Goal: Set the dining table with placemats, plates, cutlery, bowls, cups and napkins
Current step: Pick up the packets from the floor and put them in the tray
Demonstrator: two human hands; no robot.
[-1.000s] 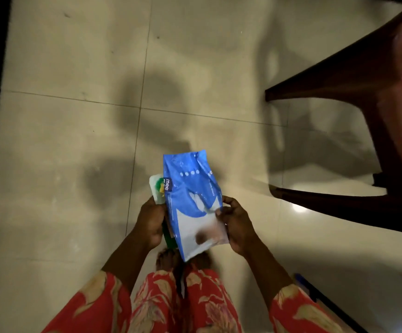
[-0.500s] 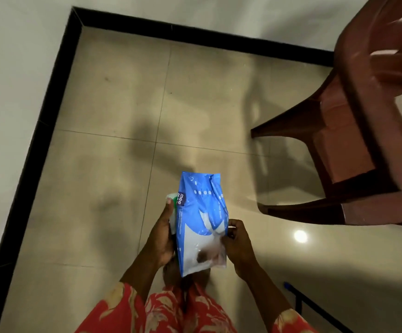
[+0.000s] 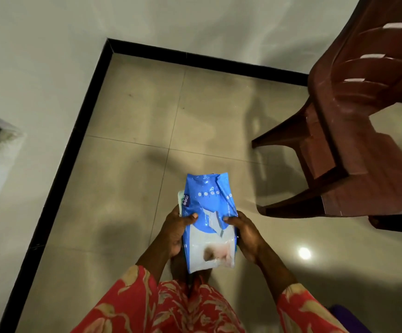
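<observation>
The tiled floor (image 3: pixel 135 145) is filling most of the view, glossy beige squares with thin grout lines, a black skirting band running along the pale walls from about eleven o'clock round to one o'clock. A brown plastic chair (image 3: pixel 353 145), moulded and smooth with a slatted back, is standing at about two o'clock, well apart from the hands. No table is showing, so the napkins are not yet anywhere near a place setting.

The blue wipes packet (image 3: pixel 209 222) is sitting low at centre, a soft crinkly film pouch, shiny, blue fading to white toward the person, with a paler packet edge peeking out behind it at about ten o'clock. Its long axis is running from six to twelve o'clock, away from the body, with the crimped top seal at the far end. Both grips are sitting at mid-length, so the sealed end is lying toward twelve o'clock from either hand, equally near both.

The left hand (image 3: pixel 176 227) is holding the packet's nine o'clock edge, thumb pressed across the front. The right hand (image 3: pixel 245 230) is gripping the three o'clock edge, thumb tip lying on the front film near the white flap, probably ready to peel it open.

The red floral sleeves (image 3: pixel 132 299) are hanging loose at the bottom.
</observation>
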